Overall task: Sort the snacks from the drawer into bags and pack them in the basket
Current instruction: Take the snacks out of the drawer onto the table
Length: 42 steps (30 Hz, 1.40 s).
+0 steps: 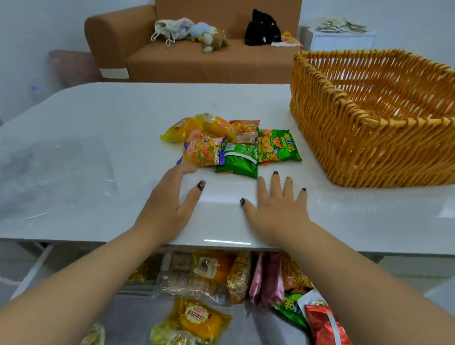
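Far out to the left of our left hand, we see clear plastic bags (41, 178) lying flat on the white table (133, 109), well apart from our fingers. Our left hand (169, 205) rests on the tabletop near its front edge, fingers straight and spread, holding nothing; its fingertips just touch the near edge of the snack pile (231, 145). That pile sits just beyond both hands: yellow and orange packets on the side above our left hand, a dark green packet (240, 159) between the two hands' fingertips, and a green-and-yellow packet (279, 145) just past our right hand's fingers. Our right hand (278, 212) lies flat on the table as well, fingers straight and fanned wide, gripping nothing and close to the green packets without clearly touching them. Beyond and to the right of our right hand stands the woven wicker basket (382, 147), near the pile but apart from it; we see nothing inside it. Below both wrists, under the table edge, the open drawer (136, 321) holds more snacks: a yellow packet (199, 321) beneath our left forearm, wrapped biscuits (186, 284) and pink packets (266, 280) between the arms, and a red packet (335, 344) under our right forearm. Far behind the hands a brown sofa (192, 62) carries soft toys (208, 37) and a black bag (262, 28).
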Motion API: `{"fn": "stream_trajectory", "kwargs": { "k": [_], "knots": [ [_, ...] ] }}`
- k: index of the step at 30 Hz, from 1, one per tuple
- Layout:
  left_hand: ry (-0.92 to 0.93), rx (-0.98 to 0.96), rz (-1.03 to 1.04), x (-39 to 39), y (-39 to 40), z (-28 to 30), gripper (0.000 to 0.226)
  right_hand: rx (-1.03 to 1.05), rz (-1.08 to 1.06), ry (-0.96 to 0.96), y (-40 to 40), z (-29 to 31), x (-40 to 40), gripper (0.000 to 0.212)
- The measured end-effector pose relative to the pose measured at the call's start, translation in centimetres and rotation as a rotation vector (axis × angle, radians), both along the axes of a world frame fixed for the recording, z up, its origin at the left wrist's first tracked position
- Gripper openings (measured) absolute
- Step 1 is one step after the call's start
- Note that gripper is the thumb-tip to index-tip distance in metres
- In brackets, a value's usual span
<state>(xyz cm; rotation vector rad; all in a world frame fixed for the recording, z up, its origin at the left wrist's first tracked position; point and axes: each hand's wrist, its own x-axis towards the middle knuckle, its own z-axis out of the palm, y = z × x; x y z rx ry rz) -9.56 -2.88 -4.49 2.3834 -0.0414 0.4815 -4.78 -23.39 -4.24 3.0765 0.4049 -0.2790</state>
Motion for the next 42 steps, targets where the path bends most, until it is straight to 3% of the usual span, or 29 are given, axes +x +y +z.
{"fn": "stream_trajectory", "kwargs": {
  "k": [3,5,7,11,15,20,25,31,37,42],
  "knots": [
    [0.207,0.342,-0.239,-4.3,2.2,-0.3,0.073,-0.011,0.054,0.093,-1.2,0.8,-2.7,0.068],
    [0.299,0.489,-0.29,-6.3,3.4,0.3,0.064,-0.007,0.082,0.177,-2.0,2.2,-5.0,0.066],
    [0.382,0.486,-0.257,-8.2,3.6,1.7,0.051,-0.034,0.119,0.269,-2.5,3.7,-7.7,0.067],
    [0.48,0.488,-0.3,-13.4,2.2,2.9,0.055,0.015,0.214,0.455,-2.5,5.8,-14.1,0.072],
    [0.544,0.424,-0.391,-16.9,0.5,2.4,0.053,0.094,0.256,0.62,-2.4,4.2,-19.3,0.065],
    [0.645,0.42,-0.39,-16.8,0.0,1.9,0.061,0.026,0.249,0.645,-1.4,4.3,-20.5,0.056],
    [0.868,0.418,-0.301,-15.5,0.8,0.0,0.065,0.047,0.259,0.551,-0.7,4.5,-19.1,0.036],
    [0.927,0.422,-0.275,-14.0,0.6,-3.6,0.084,0.118,0.257,0.576,0.4,3.7,-17.7,0.056],
    [1.018,0.425,-0.062,-12.7,-0.1,-5.2,0.101,0.132,0.256,0.617,1.3,2.4,-17.2,0.043],
    [1.218,0.357,-0.108,-12.3,-0.1,-6.6,0.102,0.079,0.221,0.612,0.8,1.1,-15.9,0.042]
  ]
}}
